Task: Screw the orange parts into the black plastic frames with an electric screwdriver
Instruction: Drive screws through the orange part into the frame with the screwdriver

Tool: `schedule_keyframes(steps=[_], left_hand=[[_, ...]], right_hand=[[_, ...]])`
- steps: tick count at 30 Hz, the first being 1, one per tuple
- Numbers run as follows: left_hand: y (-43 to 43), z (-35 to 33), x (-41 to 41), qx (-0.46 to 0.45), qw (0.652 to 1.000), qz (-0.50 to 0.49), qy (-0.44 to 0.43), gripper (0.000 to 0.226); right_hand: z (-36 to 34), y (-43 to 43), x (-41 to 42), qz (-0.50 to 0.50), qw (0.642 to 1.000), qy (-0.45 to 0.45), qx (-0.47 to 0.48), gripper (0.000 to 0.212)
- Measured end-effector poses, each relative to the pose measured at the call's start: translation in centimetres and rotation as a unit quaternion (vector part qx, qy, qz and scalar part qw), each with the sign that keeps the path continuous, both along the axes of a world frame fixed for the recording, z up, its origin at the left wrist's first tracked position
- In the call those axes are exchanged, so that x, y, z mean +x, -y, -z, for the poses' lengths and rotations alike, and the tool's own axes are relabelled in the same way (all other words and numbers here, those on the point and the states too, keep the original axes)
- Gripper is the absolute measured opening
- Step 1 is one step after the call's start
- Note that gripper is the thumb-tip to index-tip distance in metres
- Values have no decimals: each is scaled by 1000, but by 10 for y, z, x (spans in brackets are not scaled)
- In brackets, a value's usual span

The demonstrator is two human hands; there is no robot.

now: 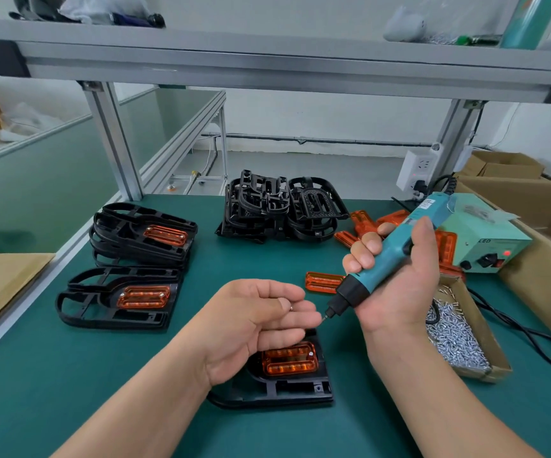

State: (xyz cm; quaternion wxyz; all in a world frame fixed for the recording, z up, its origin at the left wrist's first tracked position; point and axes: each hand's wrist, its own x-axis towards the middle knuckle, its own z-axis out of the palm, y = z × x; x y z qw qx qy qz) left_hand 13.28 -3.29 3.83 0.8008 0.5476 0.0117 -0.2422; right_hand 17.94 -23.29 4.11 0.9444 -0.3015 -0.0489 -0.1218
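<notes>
The right hand (396, 285) grips the electric screwdriver (389, 256), bit angled at the left hand (251, 328), which pinches a small screw (290, 307) above the orange part (290, 358) seated in the black frame (300, 388) on the mat (69, 391). Loaded crooked, the screw could drop or drive in askew.

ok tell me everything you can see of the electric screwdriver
The electric screwdriver has a teal plastic-looking body, a black tapered nose and a thin metal bit; a white label sits near its rear end and a dark switch on its side. It is tilted, bit pointing down and left, above the green table. The right hand grips its middle. The bit tip meets the fingertips of the left hand, whose thumb pinches what looks like a small screw.
</notes>
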Motion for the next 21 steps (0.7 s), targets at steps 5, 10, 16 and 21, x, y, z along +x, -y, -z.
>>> schedule_keyframes(steps=[5,10,16,21], left_hand=[[5,-1,-2,62,997,-21,52,17],[10,5,-4,119,988,-15,96,15],[13,5,-6,134,986,-1,97,15],[13,3,-8,90,993,11,76,8]], right_hand=[[-3,4,0,7,1000,9,11,43],[-6,6,-1,8,1000,18,23,44],[-7,6,0,7,999,23,39,44],[-9,6,-2,7,999,21,39,44]])
